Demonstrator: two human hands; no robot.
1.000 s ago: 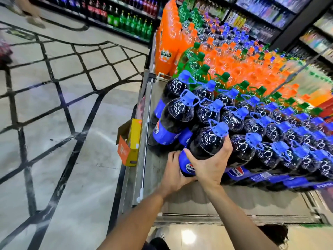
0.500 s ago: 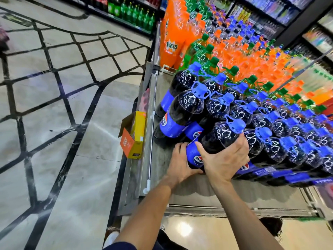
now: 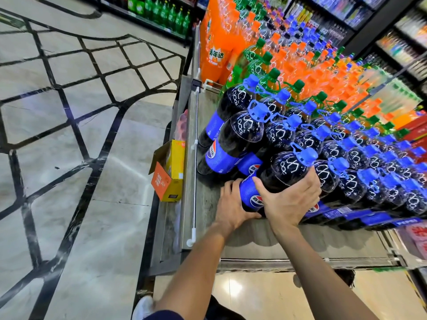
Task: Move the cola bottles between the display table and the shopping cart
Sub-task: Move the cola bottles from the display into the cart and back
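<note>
Both of the person's hands are on one cola bottle [image 3: 280, 179] at the near corner of the display. The left hand [image 3: 231, 207] is wrapped around the lower part of the bottle, at the blue label, fingers curled against its base end. The right hand [image 3: 292, 199] is clamped over the dark shoulder of the same bottle, thumb on the near side and fingers spread over the far side, just below the blue cap [image 3: 307, 155]. The bottle leans away from the person, its cap pointing up and to the far right; whether its base touches the surface [image 3: 288, 241] I cannot tell, since the left hand covers it.

Right behind that bottle stand the other cola bottles [image 3: 233, 144], packed in rows with blue caps and blue labels, touching one another and running off to the bottle's right. Beyond them are the orange soda bottles [image 3: 307, 72] and some green-capped bottles [image 3: 265, 63]. To the left of the held bottle, past the grey edge of the surface, an open orange and yellow cardboard box [image 3: 168, 174] hangs at the side, over the marble floor [image 3: 80, 158] with its black lines. The far shelves [image 3: 161, 12] carry green bottles.
</note>
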